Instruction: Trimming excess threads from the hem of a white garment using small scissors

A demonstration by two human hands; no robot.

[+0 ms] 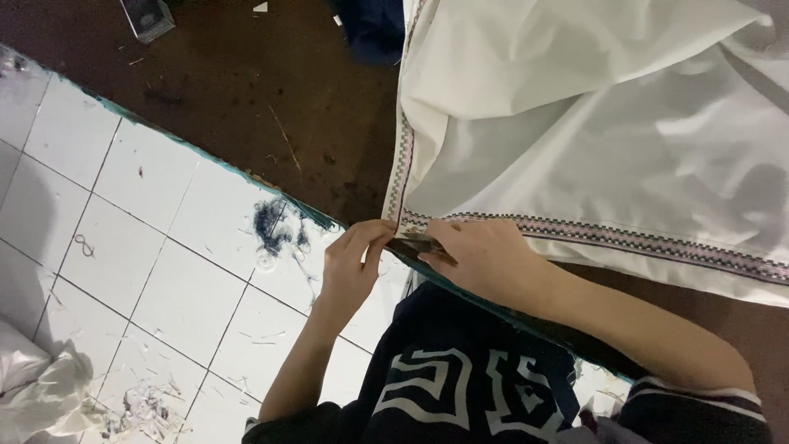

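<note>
Left hand (352,265) pinching corner of white cloth with patterned woven border (592,140), right hand (481,256) pressed beside it gripping small dark tool (413,243), brown tabletop (246,90) beyond.

- Left hand (355,261) pinches the white cloth's (592,123) patterned trim (625,238) corner at the brown table's (246,90) near edge.
- Right hand (485,255) presses a small dark tool (411,244) there.

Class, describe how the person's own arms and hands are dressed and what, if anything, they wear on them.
Both forearms are bare. The left hand and right hand wear no gloves; no rings or watch show. A dark sleeve with white stripes covers the right upper arm.
</note>
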